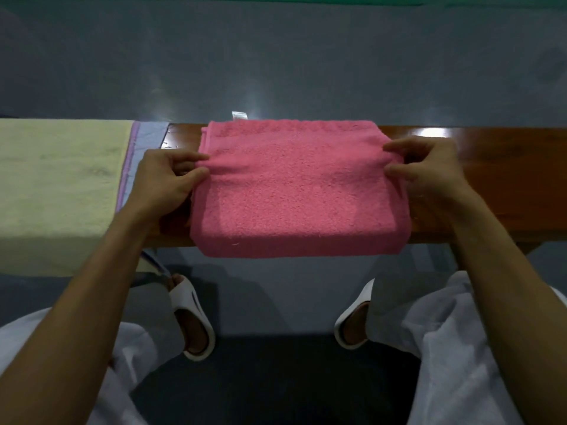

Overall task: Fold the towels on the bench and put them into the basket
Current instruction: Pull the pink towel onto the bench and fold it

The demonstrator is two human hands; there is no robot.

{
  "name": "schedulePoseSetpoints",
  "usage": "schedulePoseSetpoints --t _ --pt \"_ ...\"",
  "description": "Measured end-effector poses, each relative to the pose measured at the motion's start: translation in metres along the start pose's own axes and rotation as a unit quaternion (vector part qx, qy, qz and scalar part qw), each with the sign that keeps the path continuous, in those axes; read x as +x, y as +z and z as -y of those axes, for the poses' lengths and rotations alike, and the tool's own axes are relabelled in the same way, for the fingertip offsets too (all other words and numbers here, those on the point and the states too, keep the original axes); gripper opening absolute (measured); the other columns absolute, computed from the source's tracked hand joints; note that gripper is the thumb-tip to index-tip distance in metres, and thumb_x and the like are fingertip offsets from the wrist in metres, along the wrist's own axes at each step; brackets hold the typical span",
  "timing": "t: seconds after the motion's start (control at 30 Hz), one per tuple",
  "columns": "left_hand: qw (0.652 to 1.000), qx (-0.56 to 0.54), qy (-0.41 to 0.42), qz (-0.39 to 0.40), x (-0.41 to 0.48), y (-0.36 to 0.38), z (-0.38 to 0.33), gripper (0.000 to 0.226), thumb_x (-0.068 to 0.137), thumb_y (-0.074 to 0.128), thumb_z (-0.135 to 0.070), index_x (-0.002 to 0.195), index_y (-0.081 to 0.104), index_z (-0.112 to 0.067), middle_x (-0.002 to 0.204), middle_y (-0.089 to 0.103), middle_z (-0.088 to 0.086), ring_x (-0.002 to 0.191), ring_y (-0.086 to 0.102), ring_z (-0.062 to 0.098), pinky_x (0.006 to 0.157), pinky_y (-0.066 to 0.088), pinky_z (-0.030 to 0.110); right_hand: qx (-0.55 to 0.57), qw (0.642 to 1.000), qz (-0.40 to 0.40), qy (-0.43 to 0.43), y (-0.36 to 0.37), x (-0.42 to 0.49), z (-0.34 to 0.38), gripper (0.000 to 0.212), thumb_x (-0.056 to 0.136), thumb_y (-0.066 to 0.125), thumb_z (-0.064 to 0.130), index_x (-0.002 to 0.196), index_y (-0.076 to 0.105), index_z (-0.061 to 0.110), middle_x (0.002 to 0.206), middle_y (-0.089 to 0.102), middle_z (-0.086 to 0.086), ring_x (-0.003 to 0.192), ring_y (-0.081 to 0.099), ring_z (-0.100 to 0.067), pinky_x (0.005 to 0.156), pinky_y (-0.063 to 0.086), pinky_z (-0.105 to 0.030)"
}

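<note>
I've the pink towel [294,191] lying lengthwise along the desk [491,167] — left hand [162,176] and right hand [429,170] each at one short end, fingers [190,174] pinching its cloth, equally near.

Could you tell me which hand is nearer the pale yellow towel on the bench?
Left. The left hand pinches the folded pink terry towel at its edge beside the pale yellow towel; the right hand pinches the opposite edge, farther away.
</note>
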State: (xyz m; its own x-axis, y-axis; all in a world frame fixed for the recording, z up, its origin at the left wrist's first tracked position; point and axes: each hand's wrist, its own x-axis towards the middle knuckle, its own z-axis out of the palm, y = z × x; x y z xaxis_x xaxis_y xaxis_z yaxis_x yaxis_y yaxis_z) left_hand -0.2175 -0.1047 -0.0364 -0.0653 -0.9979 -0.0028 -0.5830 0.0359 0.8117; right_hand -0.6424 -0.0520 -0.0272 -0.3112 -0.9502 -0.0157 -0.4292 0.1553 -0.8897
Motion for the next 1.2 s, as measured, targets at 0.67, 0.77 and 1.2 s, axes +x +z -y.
schedulePoseSetpoints --t 0.67,0.77,1.2 --pt "0.984 0.134 0.093 -0.077 -0.009 -0.013 -0.01 0.024 0.087 0.082 -0.029 0.11 0.079 -0.022 0.09 0.071 -0.011 0.073 0.064 -0.016 0.079 0.053 0.011 -0.16 0.974 -0.112 -0.112 0.002 -0.009 0.01 0.019 0.086 0.079 0.014 0.104 0.081 0.017 0.092 0.076 0.004 0.078 0.068 -0.003 0.071 0.053 -0.007" --pt "0.979 0.146 0.11 -0.09 -0.008 -0.013 -0.011 0.022 0.091 0.077 -0.034 0.108 0.079 -0.02 0.091 0.076 -0.002 0.072 0.069 0.004 0.084 0.06 0.034 -0.154 0.974 -0.126 -0.111 0.0 -0.01 0.013 0.016 0.085 0.078 0.017 0.101 0.082 0.019 0.088 0.076 0.005 0.077 0.07 -0.004 0.072 0.056 -0.014" --pt "0.948 -0.291 -0.13 0.011 -0.003 0.008 -0.043 0.016 0.104 0.058 -0.023 0.089 0.057 -0.021 0.1 0.077 0.012 0.08 0.078 0.024 0.059 0.059 0.025 0.23 0.966 -0.095 0.065 0.008 -0.011 0.047 0.011 0.094 0.064 0.003 0.087 0.06 0.011 0.071 0.075 -0.007 0.054 0.071 -0.017 0.047 0.052 -0.021"
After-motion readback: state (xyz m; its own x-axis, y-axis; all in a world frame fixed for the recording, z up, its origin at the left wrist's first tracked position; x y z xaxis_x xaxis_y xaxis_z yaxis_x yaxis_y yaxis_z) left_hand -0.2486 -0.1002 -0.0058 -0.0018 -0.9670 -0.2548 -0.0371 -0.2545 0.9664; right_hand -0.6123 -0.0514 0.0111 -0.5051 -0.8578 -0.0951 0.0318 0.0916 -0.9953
